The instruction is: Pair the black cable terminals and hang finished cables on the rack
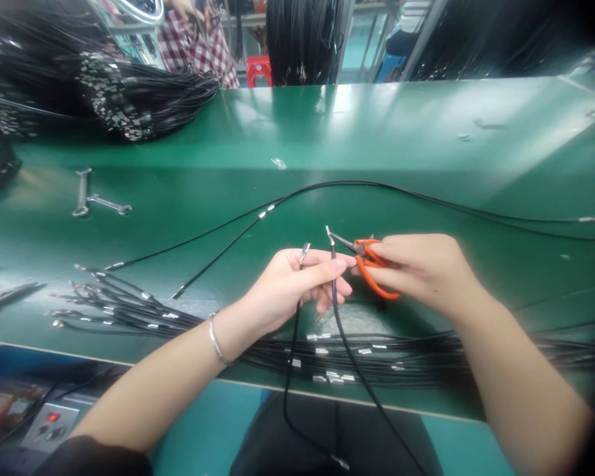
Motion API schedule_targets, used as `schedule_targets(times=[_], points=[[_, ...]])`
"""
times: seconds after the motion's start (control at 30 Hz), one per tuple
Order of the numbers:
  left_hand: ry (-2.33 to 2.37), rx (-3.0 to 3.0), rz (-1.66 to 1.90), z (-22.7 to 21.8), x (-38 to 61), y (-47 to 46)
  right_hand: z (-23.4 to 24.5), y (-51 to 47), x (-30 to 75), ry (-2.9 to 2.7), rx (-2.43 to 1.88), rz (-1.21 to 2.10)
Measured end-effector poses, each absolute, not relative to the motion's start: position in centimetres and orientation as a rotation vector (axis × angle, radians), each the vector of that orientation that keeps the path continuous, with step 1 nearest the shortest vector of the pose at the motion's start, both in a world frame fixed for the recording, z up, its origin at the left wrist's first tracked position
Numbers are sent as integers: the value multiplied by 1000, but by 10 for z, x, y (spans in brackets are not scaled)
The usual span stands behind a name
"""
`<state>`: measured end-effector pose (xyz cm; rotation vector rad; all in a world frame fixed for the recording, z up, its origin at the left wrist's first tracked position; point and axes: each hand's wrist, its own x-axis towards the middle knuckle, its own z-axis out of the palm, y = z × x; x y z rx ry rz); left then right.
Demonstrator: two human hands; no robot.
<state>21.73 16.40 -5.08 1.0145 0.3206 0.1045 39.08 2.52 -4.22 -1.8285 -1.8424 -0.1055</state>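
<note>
My left hand [297,281] is closed around two thin black cables [338,317] with small metal ends; they hang down over the table's front edge towards my lap. One metal tip [305,251] sticks up above the fingers, another [330,233] stands a little to its right. My right hand [416,268] is closed on orange-handled snips [369,261], whose metal jaws point left at the second cable tip. A silver bracelet [215,340] sits on my left wrist.
A green table [377,132] carries a row of black cables with metal ends [129,307] along its front edge, two long cables [258,218], two wrenches [86,198] at the left and big cable bundles [129,99] at the back left. A person in a checked shirt [198,39] stands behind.
</note>
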Motion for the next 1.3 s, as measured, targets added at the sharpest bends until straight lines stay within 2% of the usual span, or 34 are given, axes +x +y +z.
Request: schedule_targets(times=[0.07,0.13,0.33,0.43,0.6,0.73,0.97,1.17,1.3], points=[[321,1040,130,-53,218,165,-43,26,389,-1739,-1883,-140],[342,1103,189,-55,220,166,-43,28,386,-1533,-1909,-23],[480,1272,390,-60,227,167,-42,35,367,-954,-1599,1166],[501,1374,365,-63,228,172,-43,37,361,-819,-1517,1377],[393,1663,105,-53,225,188,-44,37,374,-596,-1594,1139],[252,1477,-190,-43,220,198,-44,35,395,-403,-1557,813],[256,1255,6,-50,221,195,-45,33,415,-222,-1405,531],[241,1252,100,-49,220,190,-39,31,418,-240,-1746,230],[261,1273,135,-47,220,185,-35,31,417,-262,-1863,141]])
